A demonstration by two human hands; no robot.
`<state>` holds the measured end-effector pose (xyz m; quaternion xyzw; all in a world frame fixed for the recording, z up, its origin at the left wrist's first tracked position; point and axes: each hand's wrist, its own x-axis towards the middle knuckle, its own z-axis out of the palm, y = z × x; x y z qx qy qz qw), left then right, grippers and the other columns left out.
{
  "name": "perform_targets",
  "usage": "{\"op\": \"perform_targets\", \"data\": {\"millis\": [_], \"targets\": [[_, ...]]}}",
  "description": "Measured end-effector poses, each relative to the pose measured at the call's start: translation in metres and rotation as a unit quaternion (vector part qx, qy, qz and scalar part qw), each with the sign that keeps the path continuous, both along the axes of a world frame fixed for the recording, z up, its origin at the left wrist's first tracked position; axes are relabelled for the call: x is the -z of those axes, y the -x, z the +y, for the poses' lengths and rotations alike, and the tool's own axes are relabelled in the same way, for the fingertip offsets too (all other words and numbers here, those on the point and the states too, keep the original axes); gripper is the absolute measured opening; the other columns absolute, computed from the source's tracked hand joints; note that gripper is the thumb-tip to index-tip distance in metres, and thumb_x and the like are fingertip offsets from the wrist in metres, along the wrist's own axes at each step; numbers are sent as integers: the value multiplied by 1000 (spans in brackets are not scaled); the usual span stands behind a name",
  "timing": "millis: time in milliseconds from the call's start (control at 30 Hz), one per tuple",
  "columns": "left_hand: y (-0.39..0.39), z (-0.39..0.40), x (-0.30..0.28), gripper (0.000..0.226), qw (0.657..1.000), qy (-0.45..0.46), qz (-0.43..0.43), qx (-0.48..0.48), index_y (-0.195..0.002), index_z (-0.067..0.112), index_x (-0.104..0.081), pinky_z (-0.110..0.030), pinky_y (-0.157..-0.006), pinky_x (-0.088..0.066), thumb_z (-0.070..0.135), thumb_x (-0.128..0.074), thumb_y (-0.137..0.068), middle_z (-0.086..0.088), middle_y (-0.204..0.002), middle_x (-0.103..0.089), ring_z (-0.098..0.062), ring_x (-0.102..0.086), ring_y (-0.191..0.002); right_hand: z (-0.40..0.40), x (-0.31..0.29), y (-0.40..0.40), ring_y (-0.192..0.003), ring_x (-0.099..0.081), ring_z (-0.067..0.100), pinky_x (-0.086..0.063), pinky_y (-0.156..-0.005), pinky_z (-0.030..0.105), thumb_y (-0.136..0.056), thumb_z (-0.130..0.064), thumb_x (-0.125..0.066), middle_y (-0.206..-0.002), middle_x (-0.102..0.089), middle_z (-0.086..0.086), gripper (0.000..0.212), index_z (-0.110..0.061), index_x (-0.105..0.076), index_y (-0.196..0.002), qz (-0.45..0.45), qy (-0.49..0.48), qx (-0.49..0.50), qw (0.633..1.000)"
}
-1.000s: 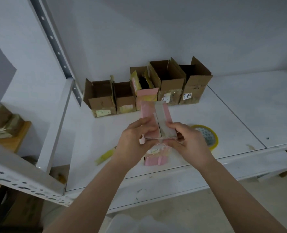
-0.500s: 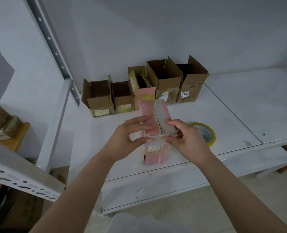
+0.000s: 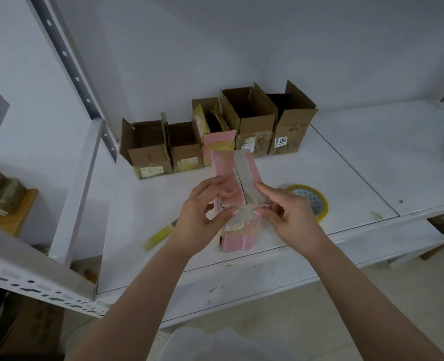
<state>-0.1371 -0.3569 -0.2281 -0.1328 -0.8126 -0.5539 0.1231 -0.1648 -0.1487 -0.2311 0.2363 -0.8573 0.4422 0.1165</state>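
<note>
A tall pink box stands near the front edge of the white shelf. Its top flaps lie flat, and a grey strip of tape runs along the seam. My left hand grips the box's near left corner, fingers on top and thumb on the front. My right hand holds the near right corner, with the index finger stretched over the tape and the thumb on the front edge. Between my two thumbs, clear tape folds down over the front face.
A row of several open cardboard boxes lines the back wall. A yellow-rimmed tape roll lies just right of my right hand, and a yellowish strip lies to the left. A perforated shelf post rises at the left.
Both thumbs have slid down to the box's front top edge over the clear tape. My right index finger has straightened along the top tape. The box stays in place.
</note>
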Motion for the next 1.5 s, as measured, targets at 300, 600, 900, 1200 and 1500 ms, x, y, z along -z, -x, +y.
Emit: {"op": "perform_targets", "data": {"millis": [300,600,900,1200,1500], "targets": [[1,0,-3,25,999,-34,-17,25,-95,26,-60,-35,-90,-56,5,-70,-86,9,-134,-51,-5,-52,-123,31,-9,12,-80,-58,26,-50,-80,29,-90,-1,-64,-84,-63,5,61,-30,-46,-140,-63,-14,-99,993],[2,3,-4,27,999,-37,-19,8,-92,27,-62,-26,-87,-56,5,-74,-83,9,-130,-53,-4,-55,-118,14,-9,17,-71,-57,19,-46,-73,17,-86,-10,-71,-78,-61,4,50,-17,-55,-133,0,-29,-102,994],[7,11,-3,23,999,5,9,-32,-89,25,-62,-19,-69,-56,6,-75,-83,17,-121,-54,-4,-56,-116,11,-9,12,-74,-59,18,-50,-72,31,-92,-21,-60,-80,-65,8,45,-16,-51,-136,17,-58,-91,994],[6,20,1,25,994,94,28,-56,-106,10,-71,-6,-71,-48,9,-76,-82,4,-123,-49,11,-59,-98,4,-9,9,-74,-65,19,-53,-71,38,-91,-25,-61,-83,-70,7,42,-12,-61,-130,57,-64,-57,995],[4,18,-18,29,983,175,6,-48,-110,15,-66,-34,-90,-52,23,-74,-83,1,-125,-48,-17,-59,-108,11,-12,4,-83,-66,10,-54,-75,35,-98,-42,-44,-90,-72,-4,49,-23,-46,-144,8,-69,-49,996]]}}
